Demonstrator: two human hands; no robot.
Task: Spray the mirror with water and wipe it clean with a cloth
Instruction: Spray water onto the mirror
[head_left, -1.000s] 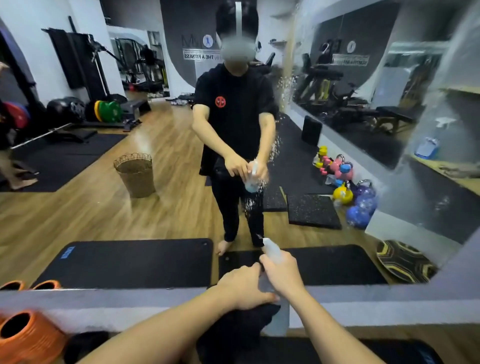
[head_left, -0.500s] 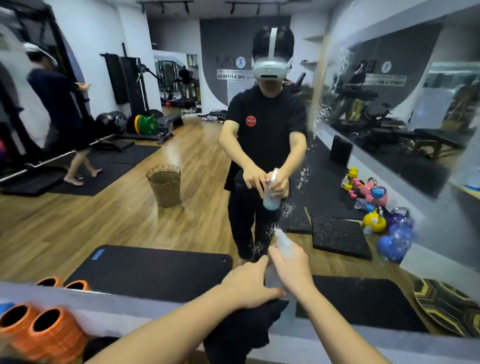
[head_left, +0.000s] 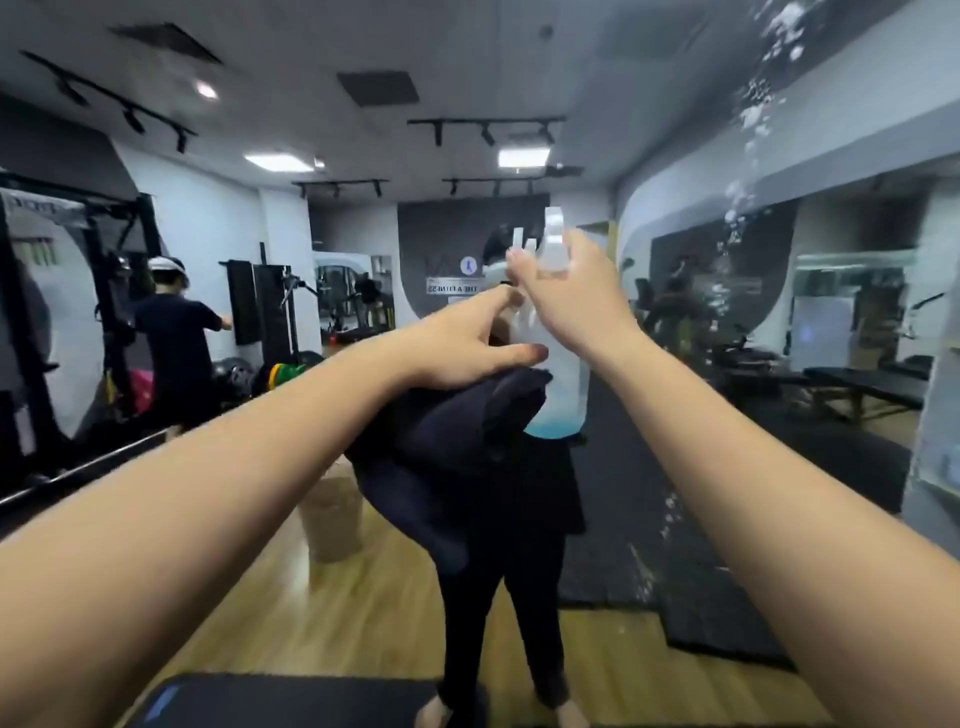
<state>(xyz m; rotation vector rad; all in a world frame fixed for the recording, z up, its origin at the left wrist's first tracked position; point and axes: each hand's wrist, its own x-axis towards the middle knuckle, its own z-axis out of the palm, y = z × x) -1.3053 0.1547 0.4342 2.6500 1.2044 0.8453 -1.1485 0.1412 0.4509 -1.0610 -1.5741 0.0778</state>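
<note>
The mirror fills the view and reflects the gym and me. Water droplets streak its upper right. My right hand is raised at head height and grips the neck of a translucent spray bottle with a little blue liquid at its bottom. My left hand is just left of the bottle, index finger and thumb stretched toward it. A dark cloth hangs bunched from under its palm. The fingers holding the cloth are hidden.
In the reflection another person stands by a rack at the left. A wicker basket sits on the wooden floor, a black mat lies at the bottom, and benches stand at the right.
Both hands rose from waist height to head height, carrying the bottle and cloth. The view tilted up from the ledge toward the upper mirror.
</note>
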